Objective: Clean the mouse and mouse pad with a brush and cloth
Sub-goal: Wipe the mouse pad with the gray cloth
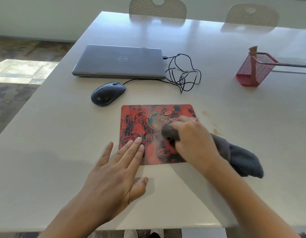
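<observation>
Gripping a bunched dark grey cloth (234, 155), the right hand (191, 138) is pressing it onto the red patterned rectangular mouse pad (140, 119); the left hand (114, 172), fingers straight, is pressing the pad's near-left corner; the black corded mouse (107, 93) is lying just beyond the pad.

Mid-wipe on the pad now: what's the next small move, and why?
Probably sweep the cloth leftward across the pad. The right hand grips it over the pad's right half, while the left hand lies flat with fingertips on the pad's near-left corner, holding it. The left and far parts lie uncovered by the cloth.
</observation>
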